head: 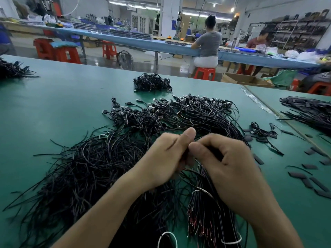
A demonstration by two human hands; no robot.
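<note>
Left hand [161, 158] and right hand [229, 169] meeting thumb to thumb, fingers curled, both pinching one thin black cable [187, 152], dark and limp, held just above the loose cable pile [100, 169], middle of the green worktop [53, 97], towards its near edge

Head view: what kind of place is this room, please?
Probably a cable assembly factory. Heaps of black cables lie on the green table, and the left hand and right hand pinch some of them. Behind, a person on a red stool works at a long blue bench.
</note>
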